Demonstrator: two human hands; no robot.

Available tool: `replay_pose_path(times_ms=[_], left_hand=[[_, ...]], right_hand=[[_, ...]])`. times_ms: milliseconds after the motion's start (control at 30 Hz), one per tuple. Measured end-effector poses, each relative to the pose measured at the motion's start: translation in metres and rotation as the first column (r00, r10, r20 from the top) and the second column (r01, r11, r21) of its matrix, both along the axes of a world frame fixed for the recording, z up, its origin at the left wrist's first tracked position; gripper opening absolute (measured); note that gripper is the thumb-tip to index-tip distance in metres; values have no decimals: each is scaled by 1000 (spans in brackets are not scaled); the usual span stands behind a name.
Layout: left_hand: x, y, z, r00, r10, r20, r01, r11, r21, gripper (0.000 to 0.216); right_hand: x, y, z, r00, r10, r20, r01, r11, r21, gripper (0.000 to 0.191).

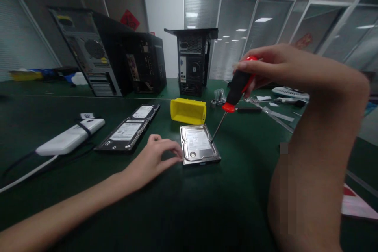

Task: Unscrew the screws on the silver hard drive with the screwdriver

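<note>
A silver hard drive lies flat on the green table, label side up. At its near left corner, my left hand has its thumb and fingers curled together against the edge. My right hand is closed round the black and red handle of a screwdriver. The screwdriver leans, its handle up and to the right, and its tip meets the drive's right edge. Whether the tip sits in a screw is too small to tell. Just behind the drive stands a yellow plastic bin, its open side facing me.
Two more hard drives lie to the left, beside a white adapter with cables. Computer cases stand along the back. Small parts, clear plastic strips and a white keyboard lie at the right.
</note>
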State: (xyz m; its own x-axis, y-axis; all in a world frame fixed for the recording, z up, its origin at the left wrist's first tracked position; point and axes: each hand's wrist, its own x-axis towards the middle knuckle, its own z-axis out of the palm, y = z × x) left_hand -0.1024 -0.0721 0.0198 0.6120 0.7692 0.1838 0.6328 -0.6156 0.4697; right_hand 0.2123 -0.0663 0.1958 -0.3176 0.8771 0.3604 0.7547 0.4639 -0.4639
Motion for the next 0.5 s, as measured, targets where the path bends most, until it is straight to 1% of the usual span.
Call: replay_pose_path(times_ms=[100, 200, 233, 300, 333, 400, 500], left_hand=[[2, -1, -10, 995, 73, 63, -74, 997, 15, 13], [6, -4, -14, 986, 97, 139, -98, 995, -6, 16], [7, -5, -16, 980, 107, 166, -104, 994, -26, 20], [8, -7, -19, 966, 139, 216, -126, 989, -75, 25], [8, -7, -21, 958, 158, 238, -137, 985, -102, 27], [8, -6, -24, 939, 193, 286, -153, 976, -154, 30], [7, -1, -28, 911, 216, 350, -138, 962, -235, 36]], right_hand=[[-18, -3, 0, 997, 8, 81, -14, 998, 66, 42], [-34, -5, -1, 992, 117, 55, -120, 991, 61, 35], [-38, -6, -2, 985, 169, 42, -170, 985, 29, 34], [-47, -6, -3, 961, 272, 48, -273, 962, 11, 29], [-51, -6, -3, 952, 301, 46, -302, 953, 8, 27], [-58, -4, -5, 945, 323, 46, -325, 946, 24, 24], [-66, 2, -7, 939, 336, 68, -339, 940, 31, 24]])
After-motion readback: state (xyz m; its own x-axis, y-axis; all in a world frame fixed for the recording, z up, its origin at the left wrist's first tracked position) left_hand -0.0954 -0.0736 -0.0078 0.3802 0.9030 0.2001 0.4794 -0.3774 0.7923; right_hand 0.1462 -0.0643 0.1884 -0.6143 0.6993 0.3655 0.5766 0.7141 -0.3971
